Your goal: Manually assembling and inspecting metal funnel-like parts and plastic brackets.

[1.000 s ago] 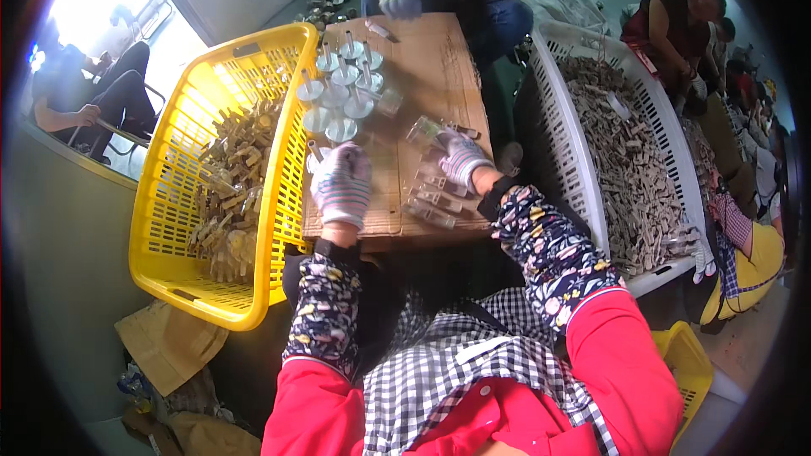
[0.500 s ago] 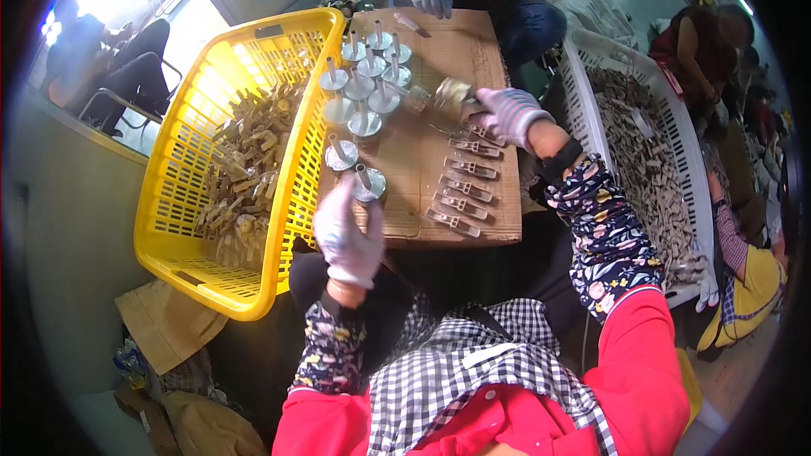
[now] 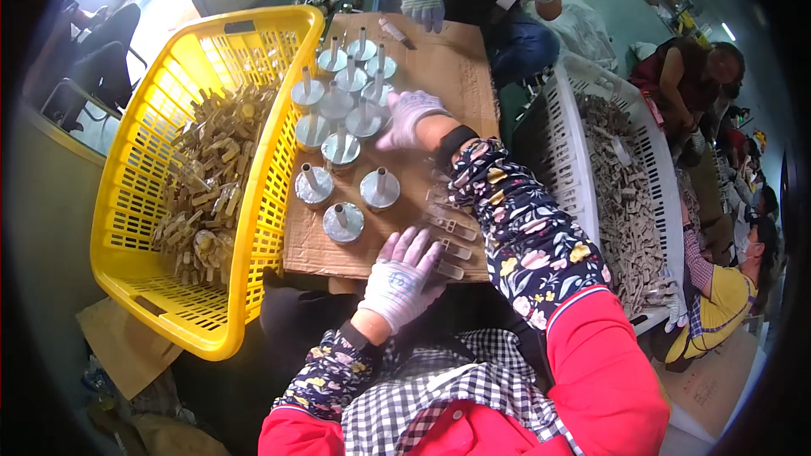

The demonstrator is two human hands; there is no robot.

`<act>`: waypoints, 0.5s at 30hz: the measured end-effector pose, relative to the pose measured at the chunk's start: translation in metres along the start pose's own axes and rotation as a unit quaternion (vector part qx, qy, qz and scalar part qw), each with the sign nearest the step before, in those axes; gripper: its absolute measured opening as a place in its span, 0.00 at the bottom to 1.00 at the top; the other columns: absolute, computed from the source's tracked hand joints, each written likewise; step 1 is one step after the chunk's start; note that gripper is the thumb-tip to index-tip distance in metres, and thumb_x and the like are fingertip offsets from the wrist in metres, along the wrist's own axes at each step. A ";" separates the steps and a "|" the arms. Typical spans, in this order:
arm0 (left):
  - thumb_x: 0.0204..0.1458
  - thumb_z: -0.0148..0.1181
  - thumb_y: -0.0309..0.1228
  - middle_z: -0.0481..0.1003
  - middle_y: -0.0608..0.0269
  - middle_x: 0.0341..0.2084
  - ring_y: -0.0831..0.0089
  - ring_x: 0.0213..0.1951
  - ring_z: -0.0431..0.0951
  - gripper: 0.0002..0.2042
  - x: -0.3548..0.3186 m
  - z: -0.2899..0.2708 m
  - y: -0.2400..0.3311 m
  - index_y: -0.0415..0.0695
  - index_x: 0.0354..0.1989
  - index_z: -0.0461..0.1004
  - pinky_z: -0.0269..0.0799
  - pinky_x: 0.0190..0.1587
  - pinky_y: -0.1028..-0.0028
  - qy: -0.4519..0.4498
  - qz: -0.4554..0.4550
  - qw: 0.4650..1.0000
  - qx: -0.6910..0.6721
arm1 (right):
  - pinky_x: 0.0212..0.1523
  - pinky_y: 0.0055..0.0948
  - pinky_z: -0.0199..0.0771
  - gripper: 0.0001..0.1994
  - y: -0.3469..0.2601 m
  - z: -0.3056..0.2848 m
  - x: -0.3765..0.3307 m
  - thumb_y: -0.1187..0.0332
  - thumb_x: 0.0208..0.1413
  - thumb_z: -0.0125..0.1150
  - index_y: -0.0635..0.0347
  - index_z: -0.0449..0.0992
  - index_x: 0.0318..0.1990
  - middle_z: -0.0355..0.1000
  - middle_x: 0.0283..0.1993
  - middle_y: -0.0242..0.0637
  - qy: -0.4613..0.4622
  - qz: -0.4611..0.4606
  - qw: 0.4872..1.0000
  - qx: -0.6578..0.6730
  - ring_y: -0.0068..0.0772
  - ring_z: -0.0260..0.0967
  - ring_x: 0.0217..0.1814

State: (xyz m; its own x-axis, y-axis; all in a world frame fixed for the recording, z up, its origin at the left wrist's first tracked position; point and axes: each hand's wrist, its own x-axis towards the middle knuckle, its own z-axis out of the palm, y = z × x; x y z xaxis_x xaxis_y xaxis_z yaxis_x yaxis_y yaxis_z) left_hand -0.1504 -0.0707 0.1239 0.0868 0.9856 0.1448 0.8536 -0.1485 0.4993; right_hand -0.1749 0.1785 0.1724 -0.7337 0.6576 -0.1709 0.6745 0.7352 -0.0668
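Note:
My right hand [image 3: 412,118], in a striped glove, reaches over the cardboard to the right side of a group of round silver-topped pieces with upright tubes [image 3: 340,149]. Its fingers are blurred and partly hidden beside one of these pieces [image 3: 363,121], so their grip cannot be made out. My left hand [image 3: 400,280], gloved too, is palm down with fingers spread at the near edge of the cardboard [image 3: 325,263]. Just beyond its fingertips lies a row of flat narrow clips [image 3: 456,249], partly covered by my right forearm. Another round piece [image 3: 380,189] stands apart between both hands.
A yellow basket [image 3: 245,279] of wrapped clip-like pieces stands at left. At right is a white basket [image 3: 583,194] filled with similar pieces. Across the cardboard sits a person with gloved hands [image 3: 422,2]. More people work at far right. A small tube-like item [image 3: 394,31] lies at the far edge.
My right hand has moved left to the group, and the round piece it held is no longer in it. One more round piece stands near me. My left hand has moved right, toward the clips.

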 end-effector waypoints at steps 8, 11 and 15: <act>0.38 0.64 0.40 0.61 0.52 0.56 0.53 0.60 0.56 0.36 0.000 0.011 -0.016 0.46 0.59 0.58 0.47 0.63 0.55 0.003 -0.011 0.999 -0.033 | 0.52 0.34 0.66 0.40 0.042 0.065 -0.018 0.56 0.33 0.73 0.59 0.62 0.57 0.69 0.52 0.49 0.032 0.010 0.924 0.380 0.47 0.67 0.53; 0.37 0.64 0.41 0.58 0.52 0.58 0.53 0.62 0.54 0.38 -0.001 0.014 -0.024 0.47 0.60 0.57 0.45 0.64 0.55 -0.017 -0.013 1.000 -0.008 | 0.62 0.33 0.56 0.55 0.029 0.040 -0.018 0.57 0.33 0.74 0.61 0.40 0.66 0.55 0.63 0.54 -0.048 -0.075 0.966 0.241 0.45 0.55 0.65; 0.38 0.64 0.42 0.57 0.52 0.59 0.54 0.63 0.52 0.39 -0.014 0.017 -0.022 0.47 0.62 0.55 0.42 0.65 0.56 -0.030 -0.001 1.000 0.005 | 0.64 0.33 0.52 0.56 0.093 0.040 -0.039 0.42 0.36 0.68 0.66 0.42 0.65 0.51 0.64 0.58 -0.061 0.060 0.977 0.197 0.48 0.47 0.68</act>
State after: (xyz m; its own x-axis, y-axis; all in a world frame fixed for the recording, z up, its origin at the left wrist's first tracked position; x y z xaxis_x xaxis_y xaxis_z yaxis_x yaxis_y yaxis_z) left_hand -0.1617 -0.0802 0.0965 0.1155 0.9891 0.0914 0.8589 -0.1457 0.4910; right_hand -0.0799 0.2148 0.1333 -0.6492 0.6924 -0.3149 0.7512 0.5187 -0.4082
